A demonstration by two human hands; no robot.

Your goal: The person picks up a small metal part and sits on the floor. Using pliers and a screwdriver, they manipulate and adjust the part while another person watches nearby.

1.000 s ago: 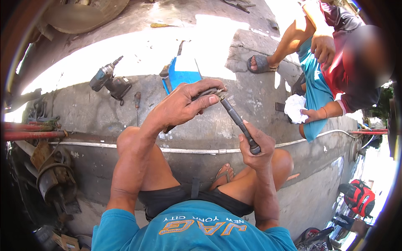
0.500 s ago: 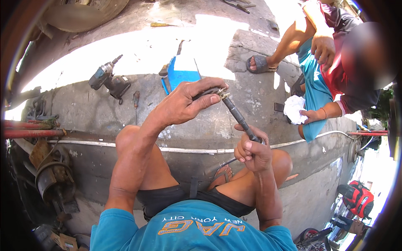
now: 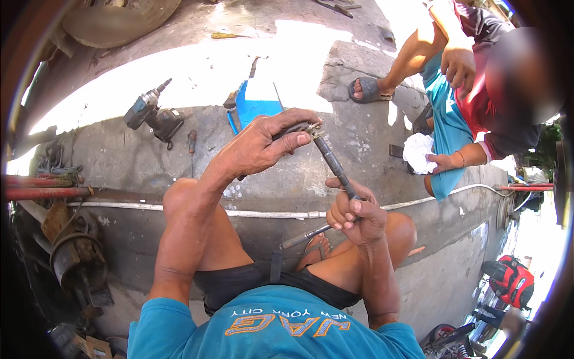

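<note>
- My left hand [image 3: 260,143] is pinching a small, rough metal piece [image 3: 314,130] between thumb and fingers, holding much the same spot as a second ago.
- The dark bar [image 3: 330,159] is slanting between my hands, its upper end reaching right up to that piece.
- My right hand [image 3: 362,216] is now curling round the bar's lower end, covering the round black tip that was showing earlier.
- A thin handle [image 3: 304,237] is now jutting leftward from that hand, having come into sight.
- The co-worker's hand [image 3: 442,163] is still clutching a crumpled white bundle [image 3: 418,152].
</note>
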